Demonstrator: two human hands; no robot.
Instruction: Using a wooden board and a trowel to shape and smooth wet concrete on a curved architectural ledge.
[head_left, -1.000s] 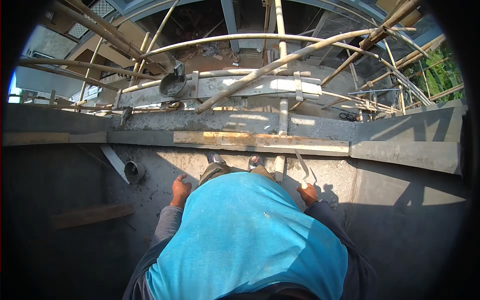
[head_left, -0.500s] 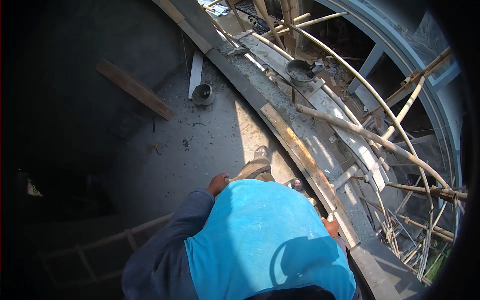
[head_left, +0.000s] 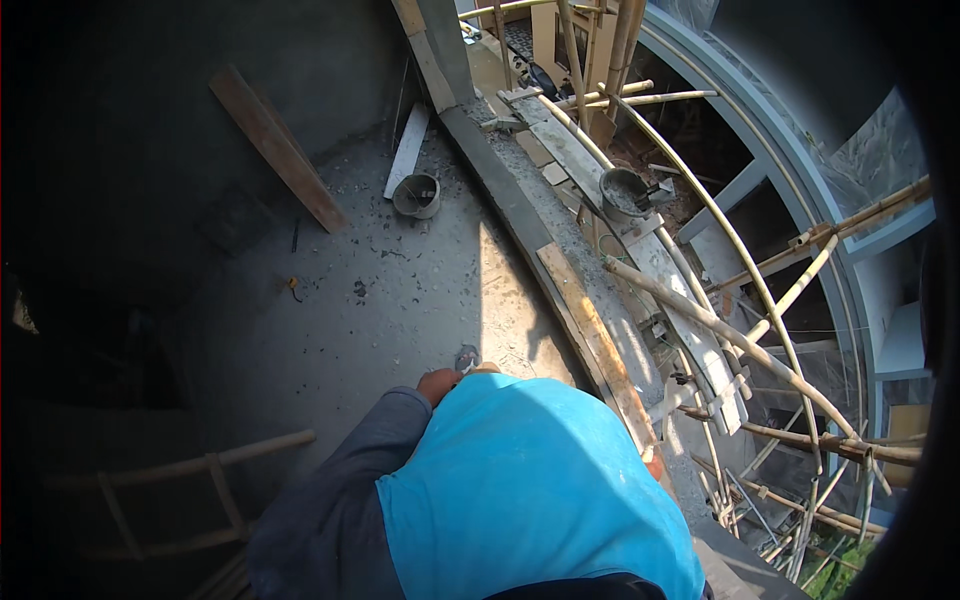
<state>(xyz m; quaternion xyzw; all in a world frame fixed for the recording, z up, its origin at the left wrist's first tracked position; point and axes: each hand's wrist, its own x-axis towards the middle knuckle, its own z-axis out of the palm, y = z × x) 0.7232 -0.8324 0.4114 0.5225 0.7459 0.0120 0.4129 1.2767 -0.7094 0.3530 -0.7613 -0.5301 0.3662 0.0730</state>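
Observation:
My left hand is closed beside the blue shirt, over the grey floor. A small pale thing shows at its fingertips, too small to name. Just beyond it one foot in a sandal stands on the floor. On the right, only a sliver of my right hand shows past the shirt, close to the near end of a long wooden board lying along the low wall. Its fingers are hidden, so I cannot see whether it holds anything.
A bucket stands on the floor near a white plank and a brown board. Beyond the wall, bamboo poles cross a scaffold plank carrying a mortar bucket. A wooden ladder lies at lower left.
The view has shifted, and my body has turned a little. My right hand has slipped mostly behind the shirt. A pale thing now shows at my left fingertips; my legs are largely covered.

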